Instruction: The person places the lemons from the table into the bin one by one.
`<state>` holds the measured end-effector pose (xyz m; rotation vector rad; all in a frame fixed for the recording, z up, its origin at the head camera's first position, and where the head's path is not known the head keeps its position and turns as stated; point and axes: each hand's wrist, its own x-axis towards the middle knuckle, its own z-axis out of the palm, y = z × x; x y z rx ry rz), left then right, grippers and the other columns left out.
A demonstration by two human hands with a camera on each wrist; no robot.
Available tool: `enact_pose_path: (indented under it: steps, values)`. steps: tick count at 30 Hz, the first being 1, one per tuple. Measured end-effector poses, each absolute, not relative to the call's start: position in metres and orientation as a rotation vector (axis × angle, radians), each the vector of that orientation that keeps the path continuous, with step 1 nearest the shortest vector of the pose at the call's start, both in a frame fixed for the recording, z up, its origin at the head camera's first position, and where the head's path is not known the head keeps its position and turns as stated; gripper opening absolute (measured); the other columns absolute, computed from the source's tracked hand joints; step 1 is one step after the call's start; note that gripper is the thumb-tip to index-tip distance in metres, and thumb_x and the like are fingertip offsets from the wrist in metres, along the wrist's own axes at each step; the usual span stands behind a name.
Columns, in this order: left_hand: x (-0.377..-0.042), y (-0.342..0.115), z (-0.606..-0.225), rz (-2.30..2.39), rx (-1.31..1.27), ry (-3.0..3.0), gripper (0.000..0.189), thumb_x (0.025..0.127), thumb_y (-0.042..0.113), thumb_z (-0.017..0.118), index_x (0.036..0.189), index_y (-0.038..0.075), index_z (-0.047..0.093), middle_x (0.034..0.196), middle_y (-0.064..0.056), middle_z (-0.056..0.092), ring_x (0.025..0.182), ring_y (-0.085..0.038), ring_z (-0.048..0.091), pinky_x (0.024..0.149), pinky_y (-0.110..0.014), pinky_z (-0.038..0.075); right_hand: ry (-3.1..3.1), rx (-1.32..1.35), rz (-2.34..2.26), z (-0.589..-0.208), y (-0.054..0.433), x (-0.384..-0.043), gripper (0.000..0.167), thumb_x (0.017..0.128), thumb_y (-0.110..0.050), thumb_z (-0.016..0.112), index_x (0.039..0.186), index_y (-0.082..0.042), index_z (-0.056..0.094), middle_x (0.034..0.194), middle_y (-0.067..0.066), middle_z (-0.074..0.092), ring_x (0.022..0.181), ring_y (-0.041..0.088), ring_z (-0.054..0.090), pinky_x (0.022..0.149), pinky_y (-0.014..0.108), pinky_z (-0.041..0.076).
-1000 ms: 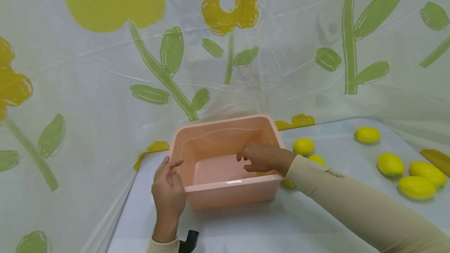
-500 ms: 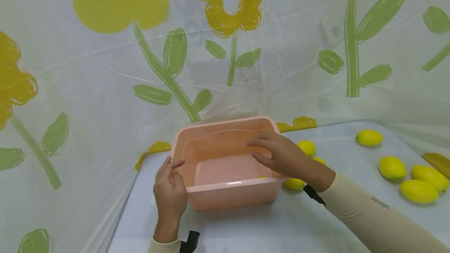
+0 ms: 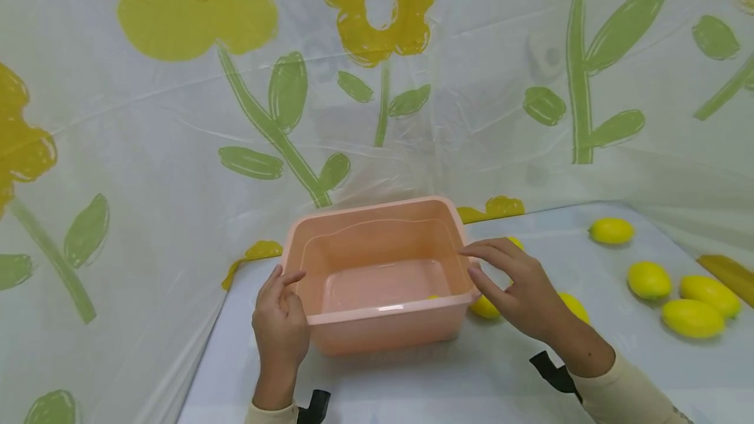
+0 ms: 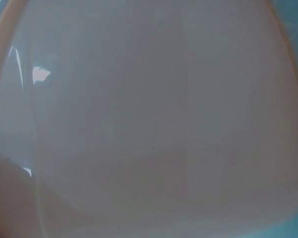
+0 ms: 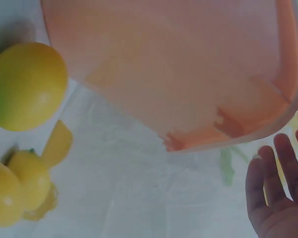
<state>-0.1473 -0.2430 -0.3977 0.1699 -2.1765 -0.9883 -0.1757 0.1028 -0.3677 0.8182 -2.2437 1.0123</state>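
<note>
A pink plastic basin (image 3: 385, 335) stands on the table, its wall filling most of the left wrist view. At its left front corner my left hand (image 3: 281, 326) holds the rim. My right hand (image 3: 527, 296) hovers beside the right rim, fingers extended and nothing held. In the right wrist view, the fingers (image 5: 283, 168) of that hand are spread near the basin's edge. Just a sliver of a yellow lemon (image 3: 433, 297) shows inside the basin over the front rim. Below and behind my right hand lie a lemon (image 3: 484, 307) and another lemon (image 3: 574, 307), partly hidden.
Farther right on the table (image 3: 412, 385) are several lemons, among them a lone lemon (image 3: 611, 231) at the back and a front lemon (image 3: 692, 318) in a cluster. Behind the basin hangs a flower-printed curtain (image 3: 471, 116).
My right hand has come out from over the basin and moved right, past its right rim, with fingers straightening. The left hand stays at the left corner.
</note>
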Motion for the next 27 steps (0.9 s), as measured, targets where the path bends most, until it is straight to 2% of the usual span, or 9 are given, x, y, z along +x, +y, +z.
enact_pose_path:
  steps: [4, 6, 11, 12, 13, 16, 19, 22, 27]
  values:
    - [-0.147, -0.244, -0.396, -0.981, 0.175, -2.178, 0.035, 0.09, -0.003, 0.043, 0.108, 0.004, 0.073, 0.137, -0.019, 0.062, 0.138, -0.036, 0.05, 0.058, -0.026, 0.04, -2.272, 0.674, 1.104, -0.377, 0.108, -0.176, 0.034, 0.091, -0.005, 0.068, 0.124, -0.01, 0.067, 0.122, -0.001, 0.068, 0.11, 0.008, 0.06, 0.091, 0.006, 0.045]
    - [-0.146, -0.244, -0.395, -0.99, 0.179, -2.177, 0.035, 0.09, -0.003, 0.043, 0.108, 0.003, 0.073, 0.136, -0.02, 0.062, 0.138, -0.036, 0.05, 0.065, -0.033, 0.048, -2.285, 0.605, 1.16, -0.382, 0.11, -0.177, 0.036, 0.093, -0.005, 0.065, 0.129, -0.01, 0.063, 0.122, 0.004, 0.068, 0.106, 0.007, 0.06, 0.09, 0.005, 0.046]
    - [-0.147, -0.244, -0.397, -1.019, 0.181, -2.183, 0.036, 0.091, -0.003, 0.042, 0.108, 0.004, 0.072, 0.137, -0.019, 0.062, 0.139, -0.034, 0.049, 0.065, -0.039, 0.044, -2.321, 0.436, 1.306, -0.394, 0.116, -0.178, 0.04, 0.098, -0.001, 0.051, 0.137, -0.007, 0.054, 0.124, 0.014, 0.065, 0.108, 0.016, 0.06, 0.091, 0.003, 0.041]
    - [-0.147, -0.244, -0.398, -1.018, 0.176, -2.185, 0.036, 0.09, -0.003, 0.042, 0.108, 0.004, 0.072, 0.138, -0.019, 0.061, 0.139, -0.034, 0.049, 0.066, -0.038, 0.043, -2.345, 0.397, 1.316, -0.397, 0.118, -0.179, 0.04, 0.097, -0.001, 0.049, 0.137, -0.007, 0.053, 0.126, 0.014, 0.064, 0.111, 0.02, 0.059, 0.092, 0.006, 0.041]
    - [-0.147, -0.245, -0.399, -1.017, 0.173, -2.189, 0.036, 0.09, -0.004, 0.042, 0.108, 0.005, 0.072, 0.139, -0.019, 0.061, 0.139, -0.034, 0.049, 0.062, -0.034, 0.036, -2.381, 0.36, 1.325, -0.401, 0.12, -0.179, 0.041, 0.097, 0.0, 0.048, 0.137, -0.005, 0.052, 0.128, 0.015, 0.063, 0.114, 0.024, 0.058, 0.095, 0.012, 0.043]
    - [-0.147, -0.245, -0.401, -1.018, 0.165, -2.196, 0.039, 0.089, -0.006, 0.041, 0.108, 0.005, 0.073, 0.141, -0.019, 0.059, 0.139, -0.035, 0.049, 0.055, -0.031, 0.034, -2.525, 0.286, 1.348, -0.412, 0.123, -0.182, 0.046, 0.095, -0.003, 0.048, 0.141, -0.004, 0.048, 0.138, 0.018, 0.056, 0.124, 0.031, 0.053, 0.105, 0.036, 0.045]
    - [-0.146, -0.246, -0.4, -1.033, 0.154, -2.199, 0.041, 0.088, -0.008, 0.039, 0.107, 0.005, 0.073, 0.142, -0.02, 0.058, 0.139, -0.035, 0.049, 0.045, -0.027, 0.029, -2.643, 0.284, 1.373, -0.423, 0.126, -0.184, 0.048, 0.097, -0.007, 0.052, 0.144, -0.003, 0.045, 0.146, 0.019, 0.051, 0.131, 0.037, 0.048, 0.106, 0.058, 0.042]
    - [-0.146, -0.247, -0.398, -1.048, 0.143, -2.208, 0.043, 0.087, -0.009, 0.038, 0.108, 0.005, 0.073, 0.143, -0.021, 0.056, 0.139, -0.037, 0.048, 0.04, -0.023, 0.025, -2.7, 0.34, 1.358, -0.432, 0.127, -0.187, 0.05, 0.097, -0.011, 0.057, 0.145, -0.004, 0.045, 0.148, 0.02, 0.048, 0.132, 0.042, 0.047, 0.104, 0.064, 0.041]
    - [-0.146, -0.249, -0.394, -1.063, 0.149, -2.234, 0.045, 0.087, -0.009, 0.037, 0.109, 0.007, 0.073, 0.146, -0.019, 0.054, 0.141, -0.036, 0.046, 0.044, -0.025, 0.027, -2.836, 0.442, 1.208, -0.44, 0.126, -0.191, 0.055, 0.095, -0.02, 0.065, 0.145, -0.005, 0.048, 0.151, 0.024, 0.045, 0.137, 0.047, 0.042, 0.106, 0.069, 0.038]
